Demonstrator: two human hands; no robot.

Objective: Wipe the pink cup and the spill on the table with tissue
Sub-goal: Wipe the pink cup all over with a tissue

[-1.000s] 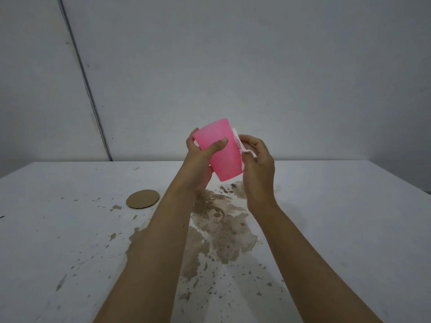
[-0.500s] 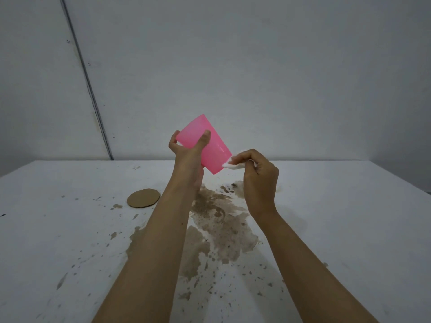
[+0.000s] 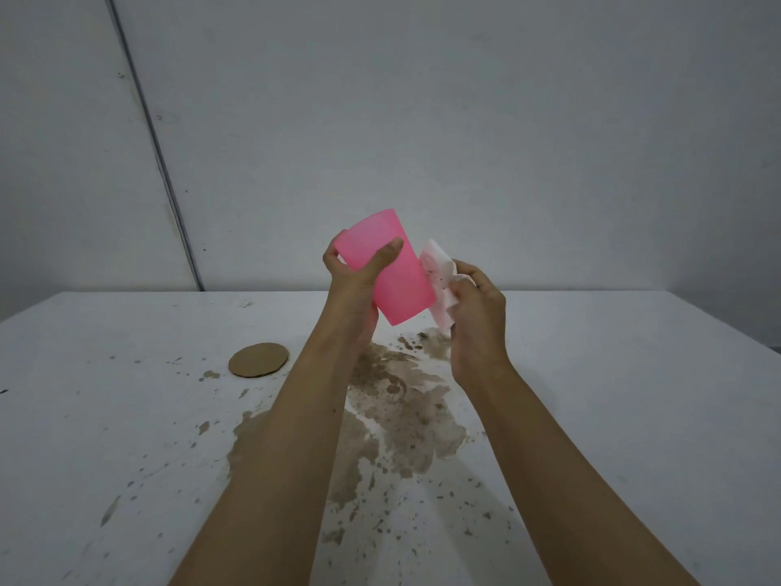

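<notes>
My left hand grips the pink cup in the air above the table, thumb across its near side. The cup is tilted, its wider end up and to the left, its narrower end down and to the right. My right hand holds a white tissue, flecked with brown specks, pressed flat against the cup's right side. Below both hands a wide brown spill spreads over the white table, with splatter running toward the near edge.
A round brown cardboard coaster lies on the table left of the spill. Small brown drops dot the left part of the table. A grey wall stands right behind the table's far edge.
The cup has turned more upright and shifted right. My right hand has moved the tissue from the cup's lower end up along its right side, and the tissue now shows unfolded.
</notes>
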